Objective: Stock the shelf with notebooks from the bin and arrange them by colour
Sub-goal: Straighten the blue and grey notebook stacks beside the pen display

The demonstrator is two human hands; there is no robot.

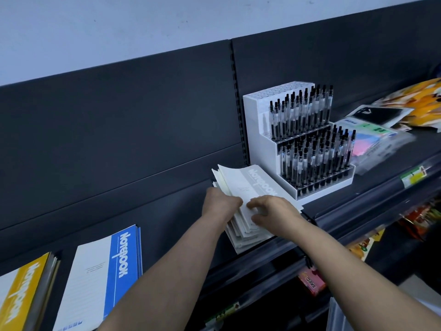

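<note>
Shelf (176, 225), dark, top tier. Far left: yellow notebooks (21, 290), stacked flat at the front edge. Beside them, apart: blue notebooks (119, 259), stacked flat, with a white-and-blue cover on top. Centre: left hand (220, 204), fingers curled round the left edge of the grey notebooks (253, 187). This stack lies on the shelf just beside the pen rack, its upper covers fanned and lifted at the far end. Right hand (274, 211), fingers bent onto the top cover, gripping the stack's near right side. Right: white stepped pen rack (262, 149) holding black pens (310, 149) upright. Far right: assorted stationery packets (372, 139), lying flat and overlapping.
</note>
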